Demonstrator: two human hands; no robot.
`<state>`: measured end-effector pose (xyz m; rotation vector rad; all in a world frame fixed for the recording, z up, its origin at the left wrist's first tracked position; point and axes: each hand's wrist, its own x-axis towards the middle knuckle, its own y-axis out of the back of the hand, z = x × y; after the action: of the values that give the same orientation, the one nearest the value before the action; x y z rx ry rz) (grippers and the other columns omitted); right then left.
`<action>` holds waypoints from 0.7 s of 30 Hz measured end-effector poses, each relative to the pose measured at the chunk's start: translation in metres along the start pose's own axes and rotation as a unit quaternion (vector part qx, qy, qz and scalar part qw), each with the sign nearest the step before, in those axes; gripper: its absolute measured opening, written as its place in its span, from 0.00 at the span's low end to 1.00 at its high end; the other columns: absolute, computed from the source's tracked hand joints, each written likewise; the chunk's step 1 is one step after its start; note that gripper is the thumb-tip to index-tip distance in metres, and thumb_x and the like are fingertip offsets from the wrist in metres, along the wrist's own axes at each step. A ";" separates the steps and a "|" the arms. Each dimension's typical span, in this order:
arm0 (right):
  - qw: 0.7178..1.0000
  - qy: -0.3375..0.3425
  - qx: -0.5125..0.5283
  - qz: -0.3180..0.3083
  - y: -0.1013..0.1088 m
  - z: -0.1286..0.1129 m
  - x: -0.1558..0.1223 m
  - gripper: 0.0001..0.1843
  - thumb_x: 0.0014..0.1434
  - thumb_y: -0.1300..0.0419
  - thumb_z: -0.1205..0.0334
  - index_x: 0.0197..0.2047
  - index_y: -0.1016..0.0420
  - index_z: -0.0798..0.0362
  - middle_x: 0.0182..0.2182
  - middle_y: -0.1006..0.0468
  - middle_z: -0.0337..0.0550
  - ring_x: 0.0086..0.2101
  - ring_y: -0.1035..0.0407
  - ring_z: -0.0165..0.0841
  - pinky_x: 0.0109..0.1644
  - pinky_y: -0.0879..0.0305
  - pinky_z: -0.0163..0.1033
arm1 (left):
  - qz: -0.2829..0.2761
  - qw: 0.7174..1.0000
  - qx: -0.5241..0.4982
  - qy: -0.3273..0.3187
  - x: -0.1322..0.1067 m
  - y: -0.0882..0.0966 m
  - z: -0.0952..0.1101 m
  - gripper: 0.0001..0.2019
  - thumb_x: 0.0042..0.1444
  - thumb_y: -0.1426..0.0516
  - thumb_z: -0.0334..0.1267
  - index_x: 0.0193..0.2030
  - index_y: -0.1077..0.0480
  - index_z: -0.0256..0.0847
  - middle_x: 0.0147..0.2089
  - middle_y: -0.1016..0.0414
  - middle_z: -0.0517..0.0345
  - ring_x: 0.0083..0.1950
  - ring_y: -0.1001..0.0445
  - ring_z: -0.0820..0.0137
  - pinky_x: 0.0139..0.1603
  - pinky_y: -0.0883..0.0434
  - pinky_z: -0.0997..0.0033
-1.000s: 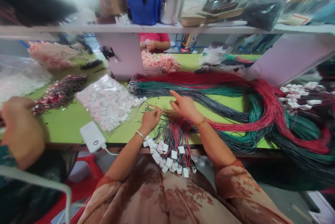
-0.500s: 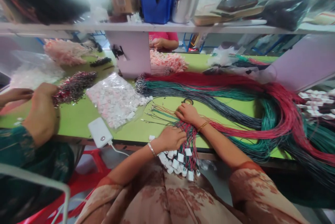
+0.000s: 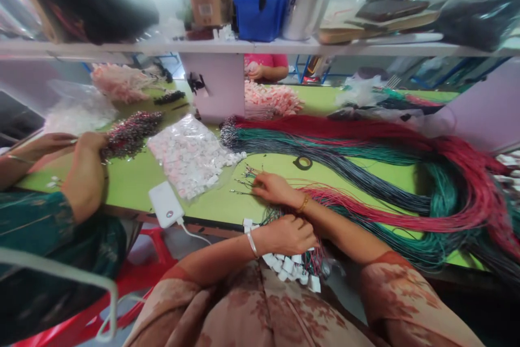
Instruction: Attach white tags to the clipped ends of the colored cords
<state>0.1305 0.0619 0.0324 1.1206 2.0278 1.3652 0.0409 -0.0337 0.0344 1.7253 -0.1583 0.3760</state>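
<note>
White connectors (image 3: 184, 160) fill a clear bag (image 3: 192, 123); the right hand (image 3: 277, 190) grips wires (image 3: 245, 192); what the left hand (image 3: 287, 235) holds I cannot tell.

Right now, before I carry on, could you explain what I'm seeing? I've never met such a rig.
There's no machine: a person works bare-handed, filmed by a head-worn camera looking forward and down. Their right hand is at the loose wire ends; the left hand is nearer the body, by the white connectors. What each grips is hidden. On the green table lie long red, green and dark wires, a plastic bag of white parts, a tape roll and a white device.
</note>
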 end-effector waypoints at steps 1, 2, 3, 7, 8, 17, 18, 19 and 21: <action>1.000 -0.002 -0.010 -0.004 -0.008 -0.006 0.003 0.13 0.61 0.41 0.53 0.41 0.26 0.54 0.38 0.25 0.47 0.35 0.33 0.34 0.38 0.43 0.36 | 0.029 0.999 -0.008 -0.032 -0.002 -0.001 -0.002 0.13 0.66 0.51 0.42 0.41 0.30 0.37 0.39 0.27 0.47 0.35 0.30 0.69 0.30 0.40 0.68; 1.000 -0.003 -0.021 -0.002 -0.016 -0.009 0.006 0.14 0.60 0.40 0.52 0.41 0.27 0.55 0.39 0.25 0.48 0.35 0.33 0.34 0.38 0.43 0.36 | 0.062 0.996 -0.020 -0.056 -0.005 -0.003 -0.005 0.13 0.66 0.50 0.44 0.42 0.29 0.38 0.42 0.26 0.47 0.36 0.30 0.69 0.32 0.40 0.68; 1.000 -0.002 -0.029 0.001 -0.024 -0.010 0.008 0.14 0.61 0.41 0.52 0.41 0.27 0.55 0.39 0.25 0.49 0.36 0.33 0.35 0.39 0.43 0.36 | 0.096 0.993 -0.036 -0.063 -0.009 -0.005 -0.009 0.13 0.65 0.49 0.45 0.43 0.29 0.39 0.43 0.25 0.48 0.37 0.30 0.70 0.32 0.40 0.69; 0.999 -0.015 -0.044 -0.016 -0.044 -0.003 0.012 0.09 0.63 0.46 0.61 0.39 0.27 0.56 0.37 0.24 0.50 0.37 0.32 0.35 0.40 0.42 0.37 | 0.200 0.962 -0.072 0.173 -0.041 -0.008 -0.048 0.13 0.63 0.48 0.42 0.30 0.30 0.40 0.29 0.30 0.53 0.31 0.34 0.70 0.33 0.41 0.68; 0.998 -0.018 -0.050 -0.017 -0.045 -0.002 0.012 0.09 0.63 0.46 0.62 0.39 0.27 0.57 0.37 0.24 0.51 0.37 0.32 0.36 0.40 0.41 0.38 | 0.199 0.933 -0.052 0.296 -0.052 -0.007 -0.063 0.13 0.63 0.49 0.40 0.29 0.31 0.40 0.28 0.31 0.52 0.31 0.34 0.68 0.33 0.41 0.68; 0.998 -0.034 0.009 0.044 -0.036 -0.003 0.008 0.09 0.65 0.51 0.62 0.38 0.32 0.55 0.33 0.24 0.49 0.32 0.33 0.35 0.36 0.43 0.38 | -0.047 0.754 0.050 0.653 -0.113 -0.004 -0.156 0.13 0.63 0.51 0.36 0.45 0.28 0.36 0.42 0.29 0.42 0.43 0.31 0.59 0.39 0.39 0.65; 0.997 -0.033 0.035 0.053 -0.036 -0.001 0.008 0.08 0.64 0.51 0.63 0.37 0.33 0.54 0.32 0.25 0.47 0.31 0.34 0.34 0.36 0.43 0.37 | -0.055 0.754 0.053 0.652 -0.115 -0.007 -0.157 0.13 0.63 0.52 0.36 0.45 0.27 0.37 0.42 0.29 0.42 0.43 0.31 0.58 0.38 0.39 0.65; 0.995 -0.031 0.066 0.064 -0.035 0.001 0.008 0.07 0.64 0.50 0.63 0.36 0.33 0.54 0.30 0.26 0.45 0.30 0.35 0.33 0.35 0.44 0.37 | -0.058 0.755 0.060 0.650 -0.116 -0.009 -0.157 0.14 0.63 0.52 0.36 0.45 0.27 0.37 0.41 0.29 0.42 0.43 0.31 0.58 0.38 0.39 0.65; 0.986 -0.030 0.143 0.086 -0.036 0.006 0.008 0.06 0.62 0.49 0.63 0.34 0.34 0.53 0.28 0.28 0.41 0.28 0.37 0.31 0.34 0.44 0.35 | -0.054 0.759 0.076 0.644 -0.119 -0.013 -0.154 0.14 0.63 0.53 0.34 0.45 0.27 0.38 0.41 0.30 0.43 0.43 0.31 0.58 0.37 0.40 0.65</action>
<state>0.1169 0.0655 -0.0021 1.4715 2.1741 1.1231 -0.0909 0.1071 0.0056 1.2672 0.9968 1.4204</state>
